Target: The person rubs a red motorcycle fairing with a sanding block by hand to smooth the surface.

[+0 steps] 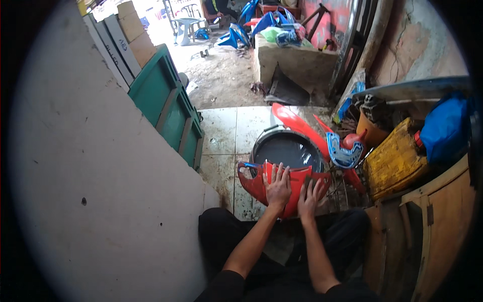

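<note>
A glossy red plastic motorcycle fairing panel (294, 187) lies across my lap and against the near rim of a round black basin (256, 151). Grey water fills the basin. My left hand (278, 189) rests flat on the panel's middle, fingers spread. Over the panel's right part, my right hand (308, 198) presses with its fingers against a small dark flat piece (316, 177); it looks like sandpaper, though its kind is not certain. At the panel's left end there is a hole with a dirty edge.
Beyond the basin lies another red panel (297, 121). Right of it are a blue-and-white curved part (344, 150), a yellow jerrycan (395, 158) and a blue bag (445, 126). A white wall (110, 176) and green panel (166, 100) bound the left; a wooden cabinet (448, 216) stands at right.
</note>
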### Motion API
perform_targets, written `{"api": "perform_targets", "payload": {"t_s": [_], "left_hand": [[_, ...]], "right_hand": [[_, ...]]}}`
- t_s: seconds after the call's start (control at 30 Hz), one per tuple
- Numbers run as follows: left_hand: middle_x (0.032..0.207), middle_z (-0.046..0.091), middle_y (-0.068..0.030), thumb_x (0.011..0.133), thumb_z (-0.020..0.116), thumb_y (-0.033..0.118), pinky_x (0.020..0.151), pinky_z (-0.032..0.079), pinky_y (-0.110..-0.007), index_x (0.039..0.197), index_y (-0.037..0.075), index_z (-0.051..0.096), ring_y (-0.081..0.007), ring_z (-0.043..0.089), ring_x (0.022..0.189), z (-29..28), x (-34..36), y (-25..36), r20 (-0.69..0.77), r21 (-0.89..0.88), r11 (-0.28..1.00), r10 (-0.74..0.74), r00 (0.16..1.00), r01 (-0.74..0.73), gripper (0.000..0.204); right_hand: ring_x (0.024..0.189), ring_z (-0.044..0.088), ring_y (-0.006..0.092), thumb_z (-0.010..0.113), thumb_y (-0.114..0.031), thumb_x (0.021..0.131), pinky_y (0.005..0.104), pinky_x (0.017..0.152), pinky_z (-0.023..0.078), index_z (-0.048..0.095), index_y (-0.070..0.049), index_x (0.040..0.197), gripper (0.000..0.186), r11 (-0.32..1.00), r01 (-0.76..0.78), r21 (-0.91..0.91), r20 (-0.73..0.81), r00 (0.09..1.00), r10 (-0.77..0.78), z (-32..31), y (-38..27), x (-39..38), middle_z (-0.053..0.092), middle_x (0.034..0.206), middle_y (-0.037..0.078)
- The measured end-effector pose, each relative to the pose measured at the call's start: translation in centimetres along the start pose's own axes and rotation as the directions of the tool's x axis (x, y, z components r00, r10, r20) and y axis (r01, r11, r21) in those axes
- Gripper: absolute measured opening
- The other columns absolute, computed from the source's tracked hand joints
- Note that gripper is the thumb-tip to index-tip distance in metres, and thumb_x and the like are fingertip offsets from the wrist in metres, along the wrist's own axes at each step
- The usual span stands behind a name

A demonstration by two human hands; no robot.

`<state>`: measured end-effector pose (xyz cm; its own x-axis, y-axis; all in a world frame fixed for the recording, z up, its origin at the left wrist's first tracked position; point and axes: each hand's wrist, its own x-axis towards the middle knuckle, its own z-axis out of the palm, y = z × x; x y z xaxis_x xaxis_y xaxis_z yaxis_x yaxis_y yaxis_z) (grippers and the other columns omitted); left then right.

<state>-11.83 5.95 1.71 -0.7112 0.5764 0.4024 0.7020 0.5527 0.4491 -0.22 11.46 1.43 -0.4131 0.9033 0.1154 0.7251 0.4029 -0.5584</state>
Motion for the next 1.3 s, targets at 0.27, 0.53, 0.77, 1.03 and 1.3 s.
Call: {"api": "perform_targets", "payload": {"t_s": [0.27, 0.53, 0.77, 1.03, 1.3], "left_hand": [[0.152, 0.048, -0.0043, 0.100, 0.050, 0.030, 0.118, 0.018, -0.061, 0.138, 0.019, 0.059, -0.0246, 0.036, 0.147, -0.1, -0.4, -1.2, 0.007, 0.021, 1.000, -0.011, 1.000, 0.011, 0.041], [0.150, 0.050, -0.0052, 0.100, 0.050, 0.030, 0.117, 0.019, -0.061, 0.138, 0.019, 0.059, -0.0248, 0.037, 0.146, 0.1, -0.3, -0.1, 0.017, -0.006, 1.000, -0.010, 1.000, 0.010, 0.040], [0.153, 0.047, -0.0064, 0.100, 0.048, 0.028, 0.117, 0.018, -0.062, 0.140, 0.019, 0.057, -0.0268, 0.035, 0.147, 0.0, 0.2, 0.2, 0.040, -0.022, 1.000, -0.008, 0.999, 0.009, 0.041], [0.151, 0.050, -0.0055, 0.100, 0.050, 0.029, 0.117, 0.020, -0.062, 0.138, 0.019, 0.058, -0.0259, 0.037, 0.146, -0.3, -0.6, -0.5, 0.006, -0.005, 1.000, -0.009, 1.000, 0.009, 0.041], [0.151, 0.050, -0.0057, 0.100, 0.049, 0.030, 0.117, 0.019, -0.061, 0.137, 0.020, 0.059, -0.0261, 0.039, 0.145, 0.3, -0.5, -0.9, 0.019, 0.002, 1.000, -0.025, 1.000, 0.025, 0.039]], "right_hand": [[0.152, 0.023, 0.0328, 0.038, -0.054, 0.103, 0.0687, 0.115, -0.002, 0.046, -0.001, 0.147, 0.070, 0.994, 0.088, -0.056, 0.070, 0.994, -0.084, 0.0, -0.1, -2.6, 0.040, 0.158, 0.012], [0.153, 0.020, 0.0312, 0.035, -0.057, 0.103, 0.0671, 0.116, 0.000, 0.047, -0.001, 0.147, 0.072, 0.993, 0.015, -0.115, 0.099, 0.995, -0.003, 0.0, -0.3, 5.2, 0.035, 0.160, 0.010], [0.153, 0.020, 0.0328, 0.034, -0.055, 0.104, 0.0668, 0.116, 0.001, 0.047, 0.001, 0.146, 0.071, 0.988, 0.095, -0.124, -0.026, 0.995, -0.099, 0.3, 0.1, 2.3, 0.040, 0.158, 0.012], [0.152, 0.024, 0.0320, 0.042, -0.056, 0.102, 0.0681, 0.115, -0.002, 0.049, -0.003, 0.146, 0.069, 0.996, 0.049, -0.069, 0.090, 0.995, -0.042, -0.6, 0.3, -1.7, 0.040, 0.158, 0.009], [0.151, 0.023, 0.0345, 0.039, -0.054, 0.103, 0.0665, 0.116, 0.002, 0.048, 0.001, 0.145, 0.070, 0.996, 0.074, -0.052, 0.072, 0.995, -0.070, 0.3, 0.0, 2.2, 0.040, 0.158, 0.011]]}}
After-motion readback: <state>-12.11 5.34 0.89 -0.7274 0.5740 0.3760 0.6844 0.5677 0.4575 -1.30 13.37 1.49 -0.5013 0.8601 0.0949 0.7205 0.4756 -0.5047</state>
